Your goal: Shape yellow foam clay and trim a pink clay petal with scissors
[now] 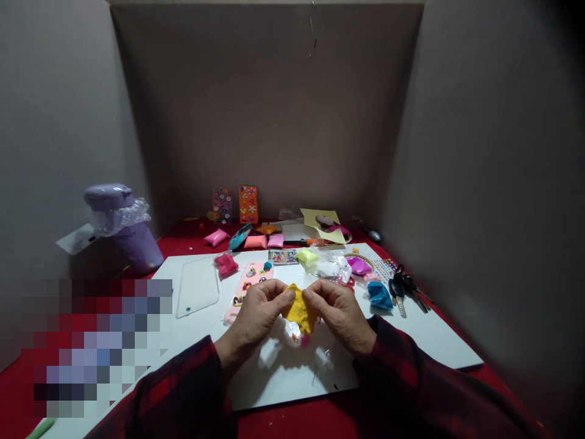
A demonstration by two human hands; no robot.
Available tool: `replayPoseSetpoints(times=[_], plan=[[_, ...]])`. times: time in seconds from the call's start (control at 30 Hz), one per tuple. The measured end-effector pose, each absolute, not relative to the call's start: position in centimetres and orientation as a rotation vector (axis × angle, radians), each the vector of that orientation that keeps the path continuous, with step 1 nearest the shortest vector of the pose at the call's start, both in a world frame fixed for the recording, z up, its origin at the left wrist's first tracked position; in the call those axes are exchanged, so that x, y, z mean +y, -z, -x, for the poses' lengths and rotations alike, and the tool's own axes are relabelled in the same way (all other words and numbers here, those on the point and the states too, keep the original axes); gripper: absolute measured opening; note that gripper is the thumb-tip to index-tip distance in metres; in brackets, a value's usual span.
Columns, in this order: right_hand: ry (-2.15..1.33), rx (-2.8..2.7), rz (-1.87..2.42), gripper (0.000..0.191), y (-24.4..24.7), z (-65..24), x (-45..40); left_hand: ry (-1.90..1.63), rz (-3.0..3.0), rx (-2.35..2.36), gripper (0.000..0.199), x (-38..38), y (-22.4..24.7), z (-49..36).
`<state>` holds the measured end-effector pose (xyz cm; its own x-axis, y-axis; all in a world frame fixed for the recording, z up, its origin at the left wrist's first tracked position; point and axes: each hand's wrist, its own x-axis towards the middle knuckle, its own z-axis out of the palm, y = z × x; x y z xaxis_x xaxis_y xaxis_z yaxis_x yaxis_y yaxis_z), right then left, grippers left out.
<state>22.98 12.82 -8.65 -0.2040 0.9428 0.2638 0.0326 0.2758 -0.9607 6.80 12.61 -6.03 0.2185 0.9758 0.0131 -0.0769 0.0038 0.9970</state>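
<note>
Between my hands hangs a lumpy yellow piece of modelling clay (300,312), pinched at its upper edges and spread out rather flat. The thumb and fingers of my left hand (259,312) grip its left edge. My right hand (342,312) pinches the right edge the same way. Just below the clay, a crumpled clear wrapper (291,332) with a pink spot beside it shows against the white board (411,344). Behind my left hand lies a pink phone case (232,312) with small colourful decorations, partly covered by that hand.
Farther left lies a clear case (197,286). Around the board are a red packet (226,265), a pale yellow packet (308,257), a blue packet (380,295) and keys (400,299). A purple tumbler (137,244) stands left. Two decorated cases, one orange (248,204), lean at the back.
</note>
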Motion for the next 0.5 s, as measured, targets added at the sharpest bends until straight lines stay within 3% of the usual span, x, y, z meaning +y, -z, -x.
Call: replayPoseSetpoints(times=[0.23,0.5], plan=[[-1.094,-1.445,0.931,0.039,8.48,-22.92,12.75,-1.06,-1.206,0.972,0.036,12.43,5.9,-6.77],[-1.14,-1.49,0.914,0.044,8.8,-23.09,13.04,-1.114,-1.168,0.945,0.024,12.94,6.44,-6.59]])
